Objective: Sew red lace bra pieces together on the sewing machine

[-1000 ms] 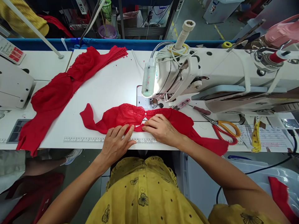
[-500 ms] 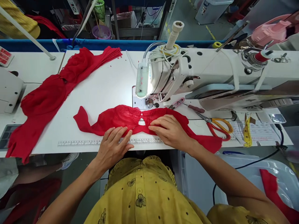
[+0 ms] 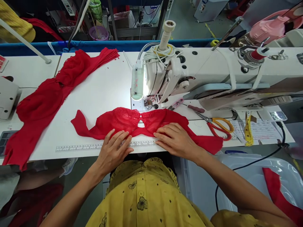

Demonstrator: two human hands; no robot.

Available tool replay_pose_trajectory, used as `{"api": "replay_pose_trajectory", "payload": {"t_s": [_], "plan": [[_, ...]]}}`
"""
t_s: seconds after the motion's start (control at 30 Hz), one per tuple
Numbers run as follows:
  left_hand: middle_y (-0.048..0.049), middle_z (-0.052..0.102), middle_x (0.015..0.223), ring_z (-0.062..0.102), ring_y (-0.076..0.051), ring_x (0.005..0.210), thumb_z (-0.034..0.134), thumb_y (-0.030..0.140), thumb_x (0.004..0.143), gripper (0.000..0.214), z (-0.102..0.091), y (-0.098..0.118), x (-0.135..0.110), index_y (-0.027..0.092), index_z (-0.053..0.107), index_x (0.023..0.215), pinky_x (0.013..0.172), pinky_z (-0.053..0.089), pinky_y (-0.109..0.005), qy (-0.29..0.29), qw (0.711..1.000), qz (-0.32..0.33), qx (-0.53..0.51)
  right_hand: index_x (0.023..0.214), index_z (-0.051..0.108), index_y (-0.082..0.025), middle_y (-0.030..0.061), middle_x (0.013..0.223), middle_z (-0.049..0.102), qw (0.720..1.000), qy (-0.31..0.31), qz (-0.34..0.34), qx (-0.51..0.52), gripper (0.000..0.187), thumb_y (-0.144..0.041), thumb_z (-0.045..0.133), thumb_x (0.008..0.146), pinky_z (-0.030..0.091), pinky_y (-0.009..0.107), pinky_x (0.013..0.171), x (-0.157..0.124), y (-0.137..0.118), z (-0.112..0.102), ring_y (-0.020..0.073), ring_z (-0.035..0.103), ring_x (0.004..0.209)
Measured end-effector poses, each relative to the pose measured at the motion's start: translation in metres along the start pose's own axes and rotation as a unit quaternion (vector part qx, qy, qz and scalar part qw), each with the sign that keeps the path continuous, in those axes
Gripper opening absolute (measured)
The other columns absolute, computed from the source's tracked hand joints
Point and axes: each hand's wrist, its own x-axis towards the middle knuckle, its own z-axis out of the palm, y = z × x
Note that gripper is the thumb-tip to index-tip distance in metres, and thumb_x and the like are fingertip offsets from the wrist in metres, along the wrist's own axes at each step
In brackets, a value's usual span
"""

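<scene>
A red lace bra (image 3: 115, 118) lies spread out across the front of the white sewing table, its two cups joined at a small centre gap. My left hand (image 3: 115, 148) rests on the lower edge of the left cup, fingers stretched and slightly apart. Over the lower edge of the right cup lies my right hand (image 3: 176, 138), fingers extended and loosely bent on the fabric. Just behind the centre of the bra is the presser foot (image 3: 148, 103) of the sewing machine (image 3: 175, 74). A printed ruler strip (image 3: 80, 147) runs along the table below the bra.
More joined red pieces (image 3: 47, 97) lie at the left, hanging over the front edge. Scissors (image 3: 219, 126), an awl-like tool (image 3: 196, 108) and a yellow tape measure (image 3: 248, 130) are at the right. A clear plastic tub (image 3: 248, 183) with red fabric stands below.
My right hand has slid a little to the right along the bra's lower edge. My left hand stays on the left cup. The whole view has shifted slightly.
</scene>
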Motion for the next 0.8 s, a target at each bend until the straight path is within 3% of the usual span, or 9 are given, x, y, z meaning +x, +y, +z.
{"api": "replay_pose_trajectory", "payload": {"t_s": [0.23, 0.53, 0.8], "plan": [[-0.0134, 0.071, 0.123, 0.064, -0.028, 0.115, 0.066, 0.026, 0.095, 0.037, 0.000, -0.003, -0.010, 0.014, 0.060, 0.129, 0.110, 0.042, -0.050, -0.018, 1.000, -0.010, -0.007, 0.110, 0.069, -0.016, 0.0078, 0.097, 0.071, 1.000, -0.004, 0.018, -0.020, 0.017, -0.016, 0.057, 0.097, 0.042, 0.035, 0.079, -0.017, 0.003, -0.004, 0.0197, 0.057, 0.088], [-0.0100, 0.072, 0.119, 0.064, -0.025, 0.112, 0.065, 0.022, 0.096, 0.035, 0.001, -0.003, -0.010, 0.017, 0.059, 0.129, 0.109, 0.043, -0.048, -0.008, 0.999, -0.031, -0.032, 0.117, 0.065, -0.017, 0.0066, 0.093, 0.070, 0.998, -0.005, 0.011, -0.057, 0.033, -0.001, 0.048, 0.094, 0.046, 0.035, 0.078, -0.025, 0.002, -0.006, 0.0185, 0.058, 0.083], [-0.0081, 0.072, 0.103, 0.062, -0.023, 0.097, 0.053, 0.009, 0.096, 0.025, 0.014, 0.002, -0.003, 0.018, 0.063, 0.118, 0.090, 0.049, -0.042, 0.007, 0.995, -0.074, -0.059, 0.109, 0.065, -0.015, 0.0115, 0.099, 0.066, 0.997, 0.042, 0.060, -0.028, 0.031, -0.001, 0.042, 0.093, 0.054, 0.034, 0.076, -0.020, 0.000, -0.008, 0.0212, 0.061, 0.088]]}}
